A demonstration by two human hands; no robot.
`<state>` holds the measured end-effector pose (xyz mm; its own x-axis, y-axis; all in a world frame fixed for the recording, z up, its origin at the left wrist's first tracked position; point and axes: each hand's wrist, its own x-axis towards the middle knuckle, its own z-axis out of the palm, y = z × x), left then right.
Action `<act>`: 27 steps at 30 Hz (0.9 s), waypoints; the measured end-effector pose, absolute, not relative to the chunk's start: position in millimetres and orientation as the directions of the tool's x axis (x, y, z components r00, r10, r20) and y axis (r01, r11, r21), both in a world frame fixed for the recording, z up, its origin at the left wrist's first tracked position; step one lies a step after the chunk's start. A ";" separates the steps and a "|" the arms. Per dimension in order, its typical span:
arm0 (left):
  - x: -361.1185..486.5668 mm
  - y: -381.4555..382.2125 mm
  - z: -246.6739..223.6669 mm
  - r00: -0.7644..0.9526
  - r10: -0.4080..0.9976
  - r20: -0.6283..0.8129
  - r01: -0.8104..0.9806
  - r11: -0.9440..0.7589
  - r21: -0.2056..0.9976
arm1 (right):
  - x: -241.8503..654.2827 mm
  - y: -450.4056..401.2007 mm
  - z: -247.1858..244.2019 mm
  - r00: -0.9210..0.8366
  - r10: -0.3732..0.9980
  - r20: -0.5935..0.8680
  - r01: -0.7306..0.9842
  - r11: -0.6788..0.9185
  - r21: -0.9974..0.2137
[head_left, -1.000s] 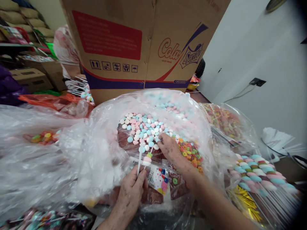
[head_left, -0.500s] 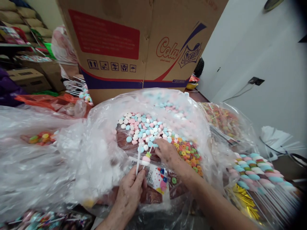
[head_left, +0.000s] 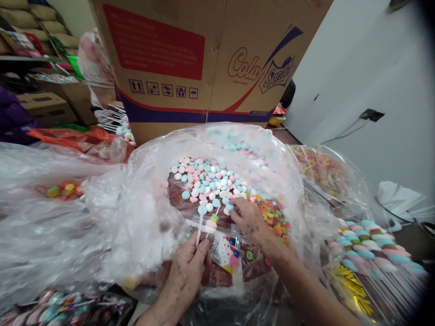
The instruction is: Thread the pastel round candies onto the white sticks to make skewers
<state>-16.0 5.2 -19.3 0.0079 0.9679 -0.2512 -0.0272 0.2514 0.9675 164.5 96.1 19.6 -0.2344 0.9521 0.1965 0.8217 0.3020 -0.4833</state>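
My left hand [head_left: 192, 260] is closed around a thin stick threaded with candies [head_left: 211, 225], pink and white below a small green and yellow piece. A second white stick [head_left: 200, 226] stands up from the same grip, its top overlapping a blue candy. My right hand [head_left: 249, 222] reaches to the near edge of a pile of pink, white and blue button-shaped candies [head_left: 207, 181]. Its thumb and fingertips are pinched at a blue candy [head_left: 230, 207]. Beside its wrist lie colourful ring-shaped gummies [head_left: 272, 215]. Under the hands is a printed clear wrapper [head_left: 226, 253].
Clear plastic bags [head_left: 136, 217] surround the candies. A large cardboard box [head_left: 210, 104] stands behind them. At right lie finished-looking candy skewers [head_left: 370, 244] and gold tinsel [head_left: 350, 283]. A tray of wrapped sweets [head_left: 68, 308] sits at lower left.
My right hand has moved slightly right, away from the stick tip. My left hand keeps its hold on the sticks. The whole view has shifted a little.
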 end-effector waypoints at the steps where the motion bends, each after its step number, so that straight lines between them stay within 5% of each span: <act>1: -16.2 5.3 -18.6 0.015 0.969 -0.246 -0.026 0.247 0.969 | 164.4 94.6 15.8 -0.270 0.939 0.214 0.827 0.340 -0.447; 9: -15.9 5.6 -12.6 0.043 0.970 -0.241 -0.026 0.242 0.970 | 163.8 98.3 7.2 -0.335 0.899 0.283 0.843 0.420 -0.336; 20: -16.3 6.2 -10.3 0.043 0.976 -0.215 0.036 0.214 0.976 | 154.2 80.3 -0.2 -0.504 0.825 0.257 0.851 0.524 -0.013; 23: -15.9 6.7 -5.9 0.043 0.977 -0.208 0.083 0.204 0.975 | 152.0 85.9 2.9 -0.451 0.861 0.237 0.853 0.494 -0.172; 25: -15.5 7.0 -3.0 0.054 0.976 -0.212 0.113 0.205 0.972 | 154.1 91.4 8.2 -0.273 0.937 0.218 0.810 0.346 -0.474; 27: -15.0 7.0 -0.1 0.055 0.979 -0.196 0.157 0.186 0.970 | 157.5 94.9 14.9 -0.044 0.992 0.121 0.554 0.125 -0.823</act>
<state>-15.0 7.0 -0.1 0.0545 0.9790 -0.1964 0.1568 0.1859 0.9700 157.5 94.9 14.9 -0.0441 0.9917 0.1210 0.5541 0.1251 -0.8230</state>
